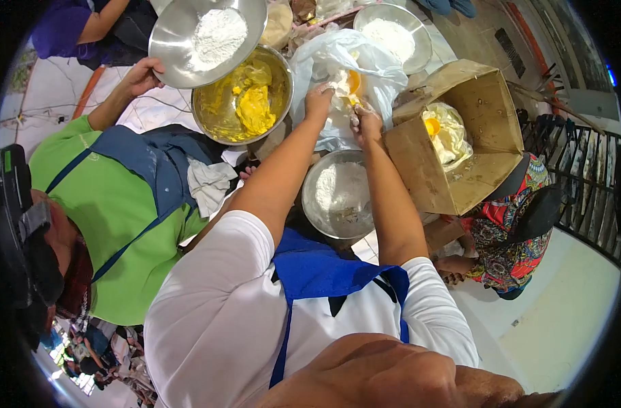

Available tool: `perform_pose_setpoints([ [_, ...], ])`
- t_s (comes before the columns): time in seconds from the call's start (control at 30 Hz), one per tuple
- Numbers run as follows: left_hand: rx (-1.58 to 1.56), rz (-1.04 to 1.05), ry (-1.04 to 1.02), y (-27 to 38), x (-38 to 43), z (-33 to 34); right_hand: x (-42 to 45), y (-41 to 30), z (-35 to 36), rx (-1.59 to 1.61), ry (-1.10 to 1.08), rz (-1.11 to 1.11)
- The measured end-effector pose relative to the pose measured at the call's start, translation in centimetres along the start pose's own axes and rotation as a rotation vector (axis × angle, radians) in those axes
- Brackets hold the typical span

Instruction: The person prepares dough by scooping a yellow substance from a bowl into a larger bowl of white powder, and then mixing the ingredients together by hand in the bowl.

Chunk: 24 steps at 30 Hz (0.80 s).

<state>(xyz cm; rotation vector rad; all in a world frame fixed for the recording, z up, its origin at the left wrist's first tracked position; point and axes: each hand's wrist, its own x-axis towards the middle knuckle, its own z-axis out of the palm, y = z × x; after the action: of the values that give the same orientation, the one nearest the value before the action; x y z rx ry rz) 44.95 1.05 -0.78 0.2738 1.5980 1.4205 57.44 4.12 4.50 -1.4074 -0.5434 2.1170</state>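
My left hand (319, 102) reaches into a white translucent plastic bag (310, 58) of white powder that looks like flour. Its fingertips are dusted white beside an orange cup-like scoop (354, 81); whether they grip anything is hidden. From the other side, my right hand (366, 121), also floury, has its fingers closed at the scoop's lower, yellowish end. Just below the bag stands a metal bowl (348, 201) with some white powder along its left side. At the left, a metal bowl (285, 109) holds yellow dough (257, 109).
A co-worker's hand (139, 79) tilts a metal bowl (172, 41) of white powder over the dough bowl. Another powder-filled bowl (422, 43) stands behind the bag. To the right, an open cardboard box (486, 109) contains a plastic bag (450, 135) and an orange cup (432, 126). People sit on both sides.
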Motion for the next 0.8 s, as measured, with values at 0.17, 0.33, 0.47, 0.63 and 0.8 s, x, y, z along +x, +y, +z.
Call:
perform_pose_setpoints([
  [0.17, -0.103, -0.005, 0.224, 0.2, -0.3, -0.6, -0.1, 0.5, -1.0, 0.146, -0.024, 0.065],
  [0.33, -0.102, 0.101, 0.332, -0.4, 0.5, 0.0, -1.6, 1.6, -2.7, 0.341, -0.079, 0.149],
  [0.47, -0.053, 0.155, 0.239, 1.5, -0.6, 1.0, -1.8, 1.7, -3.1, 0.382, -0.09, 0.132],
  [0.63, 0.071, 0.288, 0.091, 1.4, 0.0, 0.5, -2.1, 0.7, -2.3, 0.222, -0.229, 0.098],
  [0.8, -0.024, 0.187, 0.178, -0.2, 1.1, 0.3, -2.0, -0.1, -1.4, -0.034, -0.226, 0.016],
])
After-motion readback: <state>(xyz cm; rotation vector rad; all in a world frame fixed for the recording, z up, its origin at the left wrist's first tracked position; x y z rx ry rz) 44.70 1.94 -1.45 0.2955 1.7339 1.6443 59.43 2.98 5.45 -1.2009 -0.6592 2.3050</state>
